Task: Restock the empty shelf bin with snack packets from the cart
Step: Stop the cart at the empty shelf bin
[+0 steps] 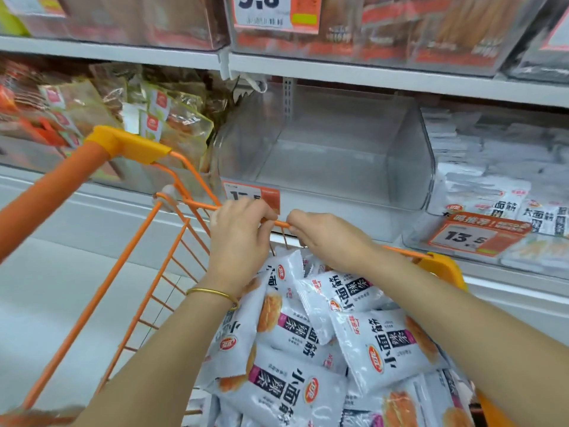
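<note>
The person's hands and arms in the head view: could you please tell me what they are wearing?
The left hand and the right hand are both bare, without gloves. No sleeves are in view on either arm. A thin gold-coloured bangle circles the left wrist. No watch or ring shows.

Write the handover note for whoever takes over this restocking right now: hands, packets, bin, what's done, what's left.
Left hand: grips the front rim of the orange cart, holding no packet.
Right hand: grips the same rim just beside it, also without a packet.
Snack packets: piled in the cart, white with black lettering.
Clear shelf bin: directly ahead of the cart, empty.
Done: the cart stands in front of the bin.
Left: everything else. Let go of the rim, pick up packets and fill the bin.
</note>
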